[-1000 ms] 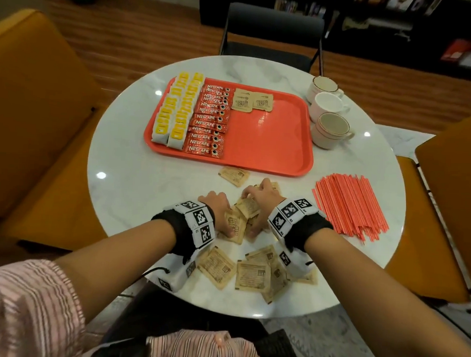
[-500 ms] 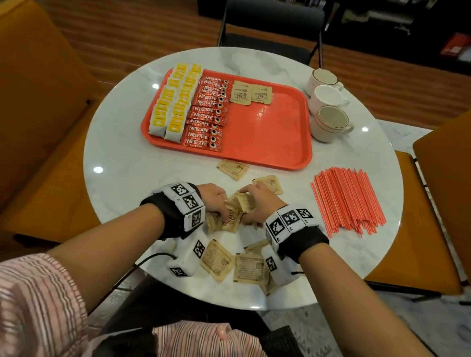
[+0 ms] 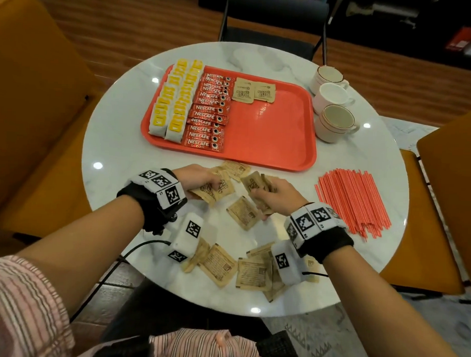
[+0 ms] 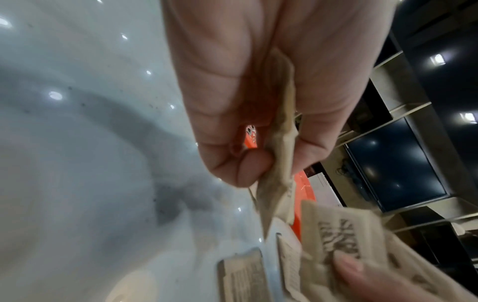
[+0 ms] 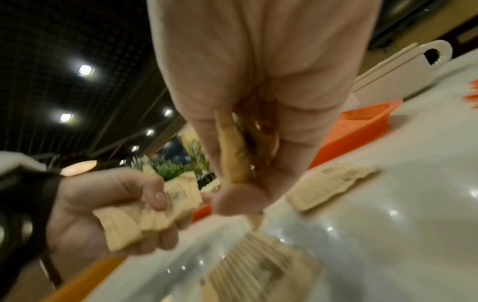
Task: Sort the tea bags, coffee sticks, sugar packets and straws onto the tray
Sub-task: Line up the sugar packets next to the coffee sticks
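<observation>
Brown sugar packets lie loose on the white round table (image 3: 118,147), one (image 3: 244,213) between my hands and several (image 3: 252,275) near the front edge. My left hand (image 3: 199,181) grips a small bunch of sugar packets (image 3: 212,191), pinched edge-on between thumb and fingers (image 4: 279,153). My right hand (image 3: 276,198) holds another bunch (image 3: 253,181), which the right wrist view shows as a folded stack (image 5: 232,155). The red tray (image 3: 270,131) carries yellow-tagged tea bags (image 3: 175,101), a column of red coffee sticks (image 3: 207,116) and two sugar packets (image 3: 253,92). Red straws (image 3: 353,201) lie heaped to the right.
Three white cups (image 3: 335,123) stand right of the tray. Another packet (image 3: 236,169) lies just below the tray's near rim. Orange chairs (image 3: 31,104) flank the table and a dark chair (image 3: 274,19) stands behind it. Wrist camera cables trail off the front edge.
My hands were close together over the pile. They have since drawn apart and risen a little, each carrying a bunch of sugar packets, and one packet between them is uncovered.
</observation>
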